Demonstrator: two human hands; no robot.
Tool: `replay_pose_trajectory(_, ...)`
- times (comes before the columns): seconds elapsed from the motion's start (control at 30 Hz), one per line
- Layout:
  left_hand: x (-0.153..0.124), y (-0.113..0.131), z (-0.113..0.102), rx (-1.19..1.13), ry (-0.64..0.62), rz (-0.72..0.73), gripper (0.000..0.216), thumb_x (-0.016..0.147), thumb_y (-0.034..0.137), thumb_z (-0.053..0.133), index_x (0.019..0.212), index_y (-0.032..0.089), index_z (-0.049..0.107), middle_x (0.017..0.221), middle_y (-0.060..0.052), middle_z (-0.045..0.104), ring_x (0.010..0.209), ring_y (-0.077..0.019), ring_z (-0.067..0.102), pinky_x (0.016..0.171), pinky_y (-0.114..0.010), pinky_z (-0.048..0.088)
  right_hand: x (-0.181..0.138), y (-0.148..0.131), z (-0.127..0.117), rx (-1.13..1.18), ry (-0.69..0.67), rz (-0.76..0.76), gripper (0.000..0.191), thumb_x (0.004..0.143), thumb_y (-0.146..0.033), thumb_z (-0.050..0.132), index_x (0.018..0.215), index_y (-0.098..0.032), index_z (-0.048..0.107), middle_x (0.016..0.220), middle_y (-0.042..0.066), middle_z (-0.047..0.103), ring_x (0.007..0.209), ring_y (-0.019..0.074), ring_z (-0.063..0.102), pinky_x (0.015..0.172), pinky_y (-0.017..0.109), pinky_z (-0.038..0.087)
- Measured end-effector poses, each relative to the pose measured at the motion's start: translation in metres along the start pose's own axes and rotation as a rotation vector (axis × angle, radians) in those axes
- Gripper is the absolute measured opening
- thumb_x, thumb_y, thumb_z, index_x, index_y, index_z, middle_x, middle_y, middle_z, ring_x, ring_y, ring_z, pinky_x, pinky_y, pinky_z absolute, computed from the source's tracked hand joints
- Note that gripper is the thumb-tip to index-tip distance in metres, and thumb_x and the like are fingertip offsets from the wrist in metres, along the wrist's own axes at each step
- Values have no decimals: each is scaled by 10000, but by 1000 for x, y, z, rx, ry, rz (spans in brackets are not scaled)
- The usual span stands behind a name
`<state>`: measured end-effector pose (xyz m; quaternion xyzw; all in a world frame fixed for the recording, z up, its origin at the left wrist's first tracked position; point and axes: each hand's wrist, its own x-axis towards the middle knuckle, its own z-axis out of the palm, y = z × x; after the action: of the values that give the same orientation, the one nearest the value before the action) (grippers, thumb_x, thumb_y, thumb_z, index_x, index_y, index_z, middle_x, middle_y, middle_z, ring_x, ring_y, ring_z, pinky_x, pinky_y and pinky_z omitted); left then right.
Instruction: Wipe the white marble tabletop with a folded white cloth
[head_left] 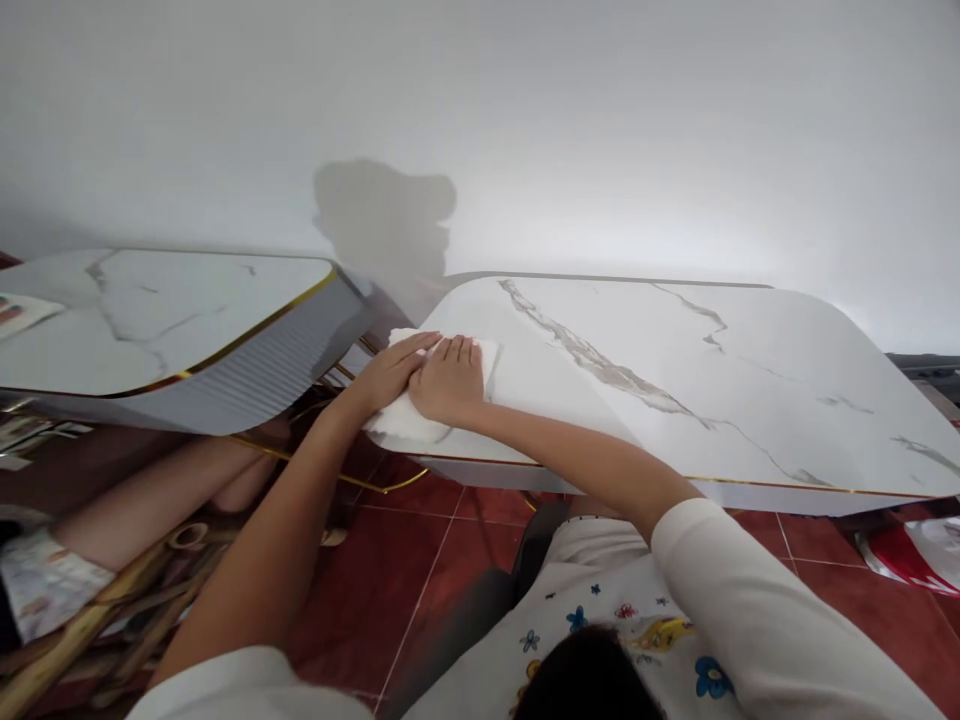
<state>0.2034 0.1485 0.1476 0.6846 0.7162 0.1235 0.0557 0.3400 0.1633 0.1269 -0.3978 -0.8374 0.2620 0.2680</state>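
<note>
A white cloth (409, 418) lies on the near left corner of a white marble-look table (675, 380) with a gold edge. My left hand (394, 372) rests flat on the cloth, fingers stretched toward the right. Right beside it, my right hand (450, 378) presses flat on the same cloth, fingers together and pointing away from me. Both hands touch each other at the fingertips. Part of the cloth is hidden under my palms.
A second marble-look table (150, 320) with a ribbed side stands to the left, a narrow gap between the two. Another person's bare legs (172, 490) and a wooden frame (97, 610) are at lower left. Red floor tiles (420, 560) lie below. A white wall is behind.
</note>
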Motion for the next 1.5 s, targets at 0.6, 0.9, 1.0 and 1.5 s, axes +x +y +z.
replay_pose_trajectory(0.6, 187, -41, 29, -235, 188, 13, 510, 706, 257, 400, 1117, 165, 687, 1243, -52, 660, 1203, -230, 554, 1060, -314, 389, 173, 98, 3, -135, 88, -79, 519, 928, -340, 405, 1271, 39, 497, 1364, 252, 521, 1298, 310, 430, 1117, 418, 237)
replay_pose_trajectory(0.9, 241, -51, 34, -197, 61, 47, 482, 787, 285, 358, 1095, 166, 709, 1195, -45, 686, 1142, -219, 588, 1012, -260, 405, 216, 120, 7, -114, 165, -27, 413, 929, -322, 394, 1098, -24, 623, 1116, 218, 673, 1097, 327, 568, 1060, 473, 287)
replay_pose_trajectory(1.0, 241, -53, 32, -181, 52, 90, 503, 799, 306, 347, 1127, 147, 694, 1206, -66, 677, 1143, -223, 587, 1010, -270, 410, 214, 117, 8, -119, 180, -11, 423, 934, -305, 387, 1135, -6, 609, 1145, 229, 652, 1130, 331, 551, 1077, 483, 266)
replay_pose_trajectory(1.5, 108, -48, 8, -58, -7, 86, 723, 850, 531, 231, 1383, 107, 474, 1486, -89, 436, 1378, -203, 385, 1175, -346, 246, 99, 35, 15, -226, 162, 5, 611, 931, -298, 375, 1374, 122, 379, 1439, 319, 403, 1362, 396, 347, 1123, 554, 212)
